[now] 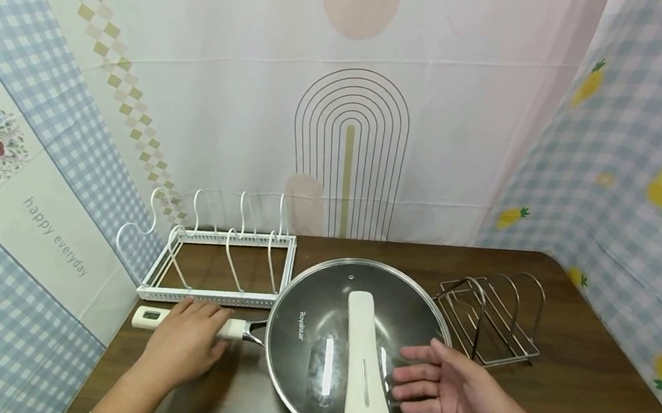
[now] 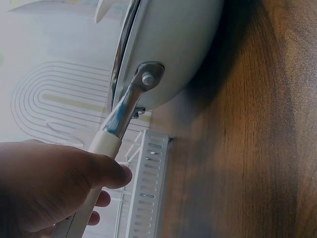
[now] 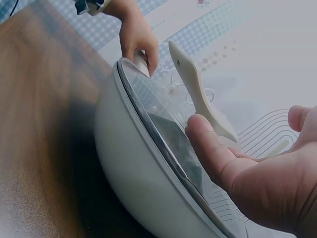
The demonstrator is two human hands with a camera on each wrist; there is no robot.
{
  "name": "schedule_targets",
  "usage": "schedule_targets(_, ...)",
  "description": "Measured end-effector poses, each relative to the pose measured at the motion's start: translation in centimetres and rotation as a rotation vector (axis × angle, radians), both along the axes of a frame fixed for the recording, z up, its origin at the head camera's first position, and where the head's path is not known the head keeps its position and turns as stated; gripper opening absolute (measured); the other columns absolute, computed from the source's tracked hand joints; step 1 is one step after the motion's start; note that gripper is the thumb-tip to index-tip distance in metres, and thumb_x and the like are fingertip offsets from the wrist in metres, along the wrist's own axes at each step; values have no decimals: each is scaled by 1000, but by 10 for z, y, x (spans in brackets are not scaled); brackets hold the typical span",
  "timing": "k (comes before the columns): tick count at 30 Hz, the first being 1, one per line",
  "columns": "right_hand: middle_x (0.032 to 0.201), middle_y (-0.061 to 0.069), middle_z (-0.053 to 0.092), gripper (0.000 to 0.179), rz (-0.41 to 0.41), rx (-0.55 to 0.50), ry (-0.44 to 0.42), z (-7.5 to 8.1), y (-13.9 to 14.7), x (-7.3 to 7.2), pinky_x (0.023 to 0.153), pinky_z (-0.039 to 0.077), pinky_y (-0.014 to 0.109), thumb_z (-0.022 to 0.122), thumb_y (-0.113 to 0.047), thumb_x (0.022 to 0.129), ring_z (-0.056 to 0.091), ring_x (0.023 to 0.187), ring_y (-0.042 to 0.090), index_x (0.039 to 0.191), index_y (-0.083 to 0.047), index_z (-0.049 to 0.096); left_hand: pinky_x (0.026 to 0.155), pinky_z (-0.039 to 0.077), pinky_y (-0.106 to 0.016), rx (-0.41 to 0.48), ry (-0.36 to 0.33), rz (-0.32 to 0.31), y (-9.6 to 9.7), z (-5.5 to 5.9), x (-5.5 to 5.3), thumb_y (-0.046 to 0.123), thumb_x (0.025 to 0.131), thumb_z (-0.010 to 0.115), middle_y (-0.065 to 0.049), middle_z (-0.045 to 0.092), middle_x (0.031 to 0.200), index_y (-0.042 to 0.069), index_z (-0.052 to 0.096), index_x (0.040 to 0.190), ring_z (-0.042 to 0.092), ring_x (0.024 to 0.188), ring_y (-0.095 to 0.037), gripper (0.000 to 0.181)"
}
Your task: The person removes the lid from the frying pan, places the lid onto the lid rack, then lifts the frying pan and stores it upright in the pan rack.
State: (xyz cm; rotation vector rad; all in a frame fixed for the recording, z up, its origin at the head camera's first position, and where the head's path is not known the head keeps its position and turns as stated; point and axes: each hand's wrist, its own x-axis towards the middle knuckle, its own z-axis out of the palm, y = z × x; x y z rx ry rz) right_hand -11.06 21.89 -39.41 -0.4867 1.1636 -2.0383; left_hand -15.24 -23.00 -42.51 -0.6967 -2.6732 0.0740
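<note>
A wok [image 2: 183, 44] with a pale outside stands on the table, covered by a glass lid [image 1: 299, 376] with a metal rim. Across the lid runs a long cream lid handle [image 1: 360, 349]. My left hand [image 1: 189, 339] grips the wok's cream handle [image 1: 233, 329], fingers and thumb curled round it, as the left wrist view confirms. Over the lid's right side, my right hand [image 1: 459, 392] is held with fingers extended and spread, palm toward the lid handle. Its fingertips are close beside that handle and hold nothing.
Behind my left hand stands a white rack [image 1: 214, 298] with upright curved dividers. A smaller metal wire rack [image 1: 493, 322] is right of the wok. The brown wooden table [image 1: 565, 388] meets a patterned cloth backdrop [image 1: 245, 105] at its back edge.
</note>
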Motion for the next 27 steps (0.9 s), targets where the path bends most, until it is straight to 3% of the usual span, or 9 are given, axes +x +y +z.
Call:
schedule_targets(10,131,31,41,52,15,-10,-59,-4,-6,1,98,34,54,14,-30,105,45,118,44,138,7,28,94,37,-53,-4,26,-8,-2,-2,-2,30,64,77,-8,63,96,11,60,97,59,96,-32,41)
schedule_targets(27,128,27,45,51,31,-2,-68,-5,-16,1,95,37,56,14,-30,105,50,114,40,137,5,31,89,41,-50,-6,18,5,-2,-3,-4,26,64,76,-9,64,96,10,62,101,60,93,-32,43)
